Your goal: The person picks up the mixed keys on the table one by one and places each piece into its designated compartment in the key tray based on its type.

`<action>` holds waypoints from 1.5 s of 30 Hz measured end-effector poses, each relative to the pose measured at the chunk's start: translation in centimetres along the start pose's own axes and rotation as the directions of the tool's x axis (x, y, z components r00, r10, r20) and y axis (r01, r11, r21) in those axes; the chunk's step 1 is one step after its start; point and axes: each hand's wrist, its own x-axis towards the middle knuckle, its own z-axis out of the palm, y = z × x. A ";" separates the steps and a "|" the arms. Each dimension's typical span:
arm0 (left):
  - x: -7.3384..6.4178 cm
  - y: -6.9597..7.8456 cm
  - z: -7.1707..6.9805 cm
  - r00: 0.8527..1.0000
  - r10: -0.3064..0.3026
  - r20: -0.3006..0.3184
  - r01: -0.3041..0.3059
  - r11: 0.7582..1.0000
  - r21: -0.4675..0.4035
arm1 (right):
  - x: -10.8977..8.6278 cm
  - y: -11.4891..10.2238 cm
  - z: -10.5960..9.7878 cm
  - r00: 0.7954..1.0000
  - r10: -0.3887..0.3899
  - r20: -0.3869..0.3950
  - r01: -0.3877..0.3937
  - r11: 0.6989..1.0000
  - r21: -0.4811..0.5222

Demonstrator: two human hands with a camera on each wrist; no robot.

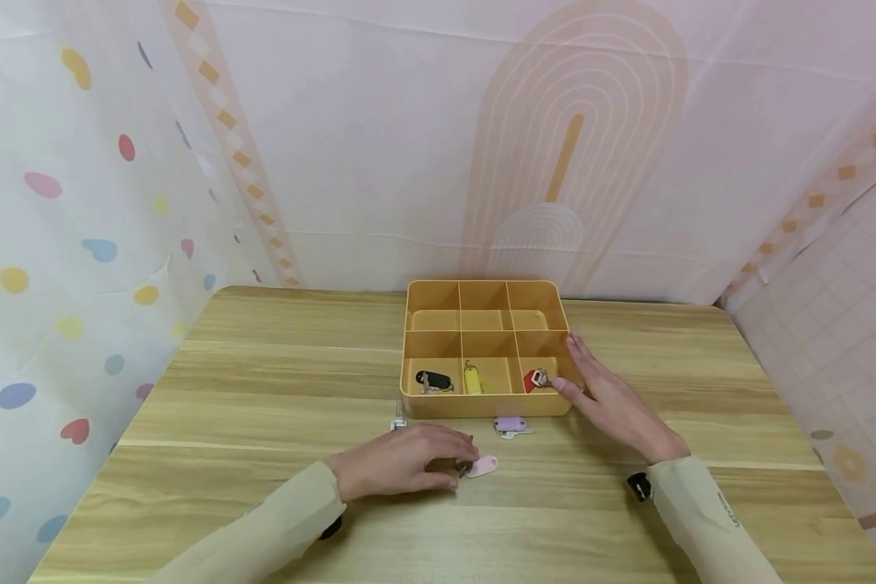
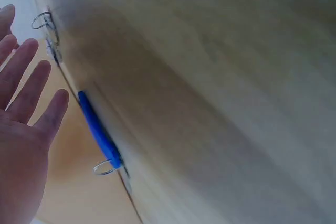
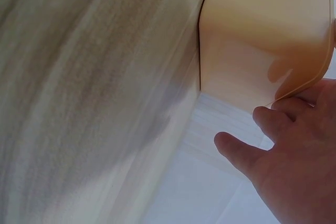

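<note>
My left hand [image 1: 406, 460] reaches over the table, its fingertips right at the metal ring and key of a pink key tag [image 1: 484, 465]. In the left wrist view its fingers [image 2: 23, 85] are extended and spread, next to a blue key tag [image 2: 97, 129] with a ring. My right hand [image 1: 620, 403] holds the yellow-orange divided box [image 1: 482, 405] at its front right corner, thumb over the rim, fingers along the right side. Keys with a black tag [image 1: 435, 380], a yellow tag [image 1: 471, 379] and a red tag [image 1: 530, 380] lie in separate front compartments.
A key with a purple tag [image 1: 510, 423] lies just in front of the box. Another key [image 1: 398, 416] sticks out beyond the left hand. The wooden table [image 1: 292, 357] meets patterned cloth [image 1: 380, 162] at the back and sides.
</note>
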 end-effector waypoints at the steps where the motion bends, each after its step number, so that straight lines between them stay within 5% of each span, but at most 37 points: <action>1: 0.1 -0.1 0.1 1.000 -0.005 0.009 0.005 1.000 -0.004 | 0.0 0.0 0.0 1.000 0.001 0.001 -0.001 1.000 0.000; 17: 0.9 -1.3 0.3 0.999 0.015 0.034 -0.014 0.999 -0.039 | 0.1 0.0 0.0 1.000 -0.002 0.003 0.002 1.000 -0.001; 25: 0.6 -1.5 0.4 0.998 0.057 -0.029 -0.057 0.998 0.003 | 0.2 -0.1 0.1 1.000 0.000 0.004 0.000 1.000 -0.001; 45: -1.7 -0.7 -0.2 0.980 -0.035 -0.194 -0.020 0.962 -0.274 | 0.2 -0.2 0.1 1.000 -0.001 0.014 0.001 1.000 0.017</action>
